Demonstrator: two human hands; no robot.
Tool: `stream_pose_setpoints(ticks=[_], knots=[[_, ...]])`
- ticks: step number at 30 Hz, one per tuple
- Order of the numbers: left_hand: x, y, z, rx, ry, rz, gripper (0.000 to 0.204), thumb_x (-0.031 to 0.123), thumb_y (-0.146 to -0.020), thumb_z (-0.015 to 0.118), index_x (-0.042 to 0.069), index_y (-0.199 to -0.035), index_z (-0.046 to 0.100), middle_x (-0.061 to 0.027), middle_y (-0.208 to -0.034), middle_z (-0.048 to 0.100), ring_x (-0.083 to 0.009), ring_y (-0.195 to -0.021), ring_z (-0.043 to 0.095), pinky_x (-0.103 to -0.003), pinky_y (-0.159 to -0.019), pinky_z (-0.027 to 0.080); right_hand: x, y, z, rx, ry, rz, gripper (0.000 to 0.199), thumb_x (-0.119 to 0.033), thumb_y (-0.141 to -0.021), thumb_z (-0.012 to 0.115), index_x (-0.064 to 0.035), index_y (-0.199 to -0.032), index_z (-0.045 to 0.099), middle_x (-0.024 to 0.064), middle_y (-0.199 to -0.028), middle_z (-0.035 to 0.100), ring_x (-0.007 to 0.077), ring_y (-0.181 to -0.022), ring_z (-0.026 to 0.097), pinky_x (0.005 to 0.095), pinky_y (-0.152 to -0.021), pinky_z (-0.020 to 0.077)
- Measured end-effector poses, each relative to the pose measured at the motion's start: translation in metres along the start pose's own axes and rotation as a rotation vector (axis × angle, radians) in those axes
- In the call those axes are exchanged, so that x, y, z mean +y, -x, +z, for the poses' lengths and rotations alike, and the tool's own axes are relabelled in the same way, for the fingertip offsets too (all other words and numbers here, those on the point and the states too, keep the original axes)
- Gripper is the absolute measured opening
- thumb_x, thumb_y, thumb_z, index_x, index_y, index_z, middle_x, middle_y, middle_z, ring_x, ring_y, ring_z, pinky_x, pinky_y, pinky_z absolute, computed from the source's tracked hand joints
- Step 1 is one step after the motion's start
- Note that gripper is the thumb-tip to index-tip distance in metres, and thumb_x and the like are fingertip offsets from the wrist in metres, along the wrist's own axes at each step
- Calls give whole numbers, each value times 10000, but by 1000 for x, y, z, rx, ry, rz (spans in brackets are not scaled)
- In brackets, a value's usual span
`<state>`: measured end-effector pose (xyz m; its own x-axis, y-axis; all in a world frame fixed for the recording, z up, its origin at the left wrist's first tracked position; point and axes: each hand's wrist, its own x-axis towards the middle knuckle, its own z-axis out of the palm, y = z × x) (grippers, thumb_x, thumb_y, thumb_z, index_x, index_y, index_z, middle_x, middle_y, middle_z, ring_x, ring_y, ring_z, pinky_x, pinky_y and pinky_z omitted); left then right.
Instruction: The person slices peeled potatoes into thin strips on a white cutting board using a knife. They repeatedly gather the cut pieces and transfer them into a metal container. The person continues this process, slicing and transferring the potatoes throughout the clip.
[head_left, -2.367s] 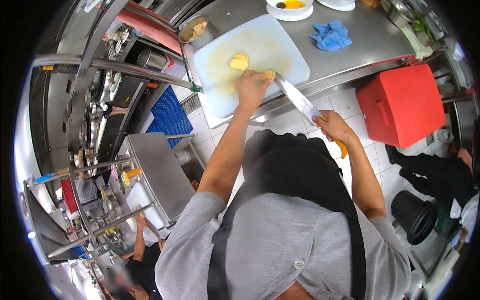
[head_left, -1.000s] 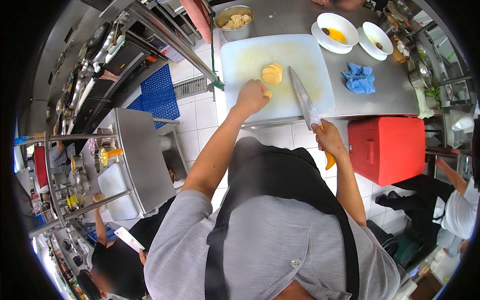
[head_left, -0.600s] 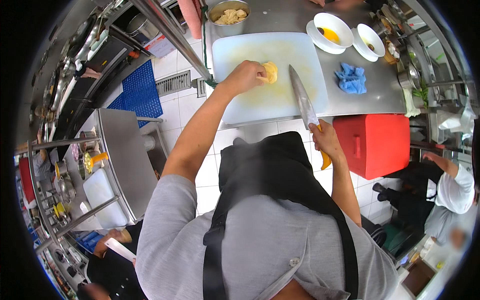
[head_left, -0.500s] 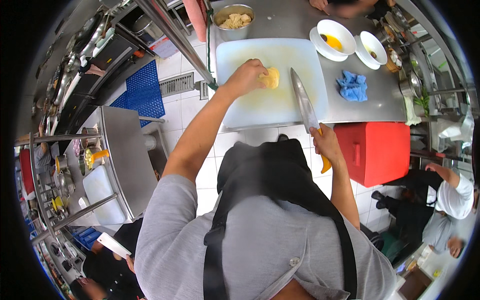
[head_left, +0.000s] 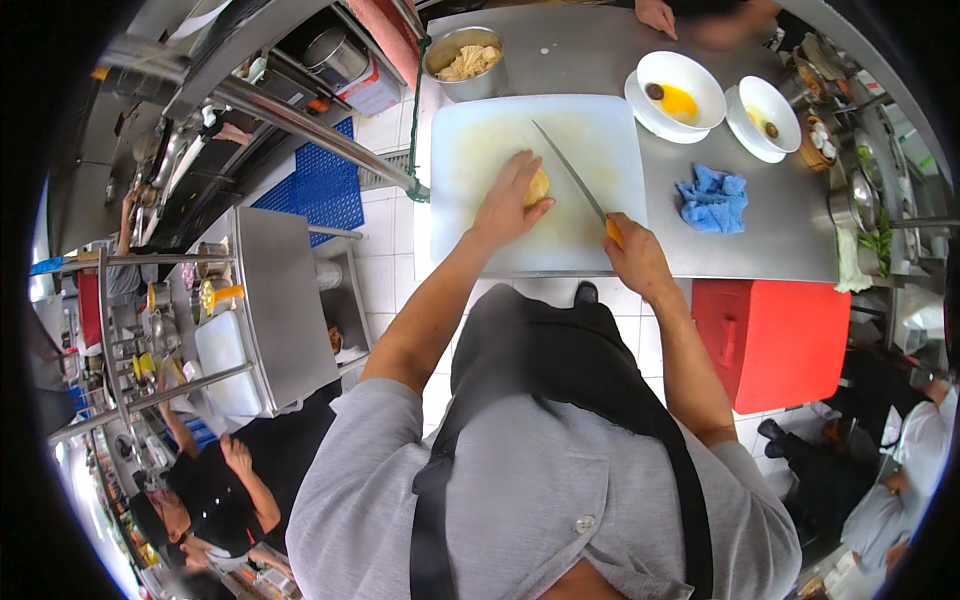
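Observation:
On the white cutting board (head_left: 470,250) lies a rounded, pale yellow piece of food (head_left: 538,187), its kind not clear. My left hand (head_left: 508,205) rests over its left side, fingers stretched along it and thumb curled at the near edge, holding it against the board. My right hand (head_left: 640,258) is closed round the yellow handle of a chef's knife (head_left: 572,172). The blade slants up and left over the board, its edge-on length just right of the yellow piece, apart from it.
A steel bowl of pale yellow pieces (head_left: 468,62) stands behind the board. To the right are two white bowls (head_left: 685,90) (head_left: 762,120) holding yellow liquid and a dark round item, and a crumpled blue cloth (head_left: 714,198). A red box (head_left: 775,345) stands below the counter. Another person's hand (head_left: 657,17) is across it.
The knife has turned, its blade swinging left toward the yellow piece, and my right hand has moved up nearer the board. My left hand has flattened over the piece. The view has shifted.

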<state>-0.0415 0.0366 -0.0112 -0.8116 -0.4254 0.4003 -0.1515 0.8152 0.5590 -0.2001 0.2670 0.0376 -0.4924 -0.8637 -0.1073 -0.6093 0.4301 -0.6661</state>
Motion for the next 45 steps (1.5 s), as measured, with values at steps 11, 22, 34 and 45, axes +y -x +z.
stream_pose_setpoints(ticks=[11, 22, 34, 45], knots=[[6, 16, -17, 25, 63, -63, 419, 58, -934, 679, 41, -1351, 644, -202, -1469, 568, -406, -1337, 559, -459, -1131, 482, -13, -32, 2, -140, 144, -133, 346, -178, -1005, 599, -24, -1314, 570, 287, -1106, 717, 484, -1039, 699, 565, -925, 549], [-23, -36, -43, -394, -10, 135, 289, -77, -763, 693, 18, -1030, 752, -115, -1173, 680, -362, -1169, 618, -443, -1057, 522, -36, -78, 23, -234, 414, -44, 351, -272, -1080, 534, 30, -1256, 499, 311, -1031, 739, 481, -992, 732, 558, -900, 576], [-25, -38, -55, -518, -24, 93, 370, -128, -778, 620, 38, -1078, 759, -88, -1226, 671, -344, -1215, 592, -412, -1107, 484, -71, -78, 8, -304, 459, 15, 356, -282, -1070, 550, 25, -1246, 506, 311, -1073, 739, 475, -1068, 722, 545, -965, 557], [-32, -39, -52, -496, 45, 122, 360, -122, -789, 598, 61, -1068, 734, -93, -1207, 664, -352, -1180, 590, -412, -1093, 477, -64, -84, 25, -283, 440, -17, 321, -273, -1070, 536, 16, -1206, 510, 323, -1055, 737, 482, -1048, 725, 568, -952, 554]])
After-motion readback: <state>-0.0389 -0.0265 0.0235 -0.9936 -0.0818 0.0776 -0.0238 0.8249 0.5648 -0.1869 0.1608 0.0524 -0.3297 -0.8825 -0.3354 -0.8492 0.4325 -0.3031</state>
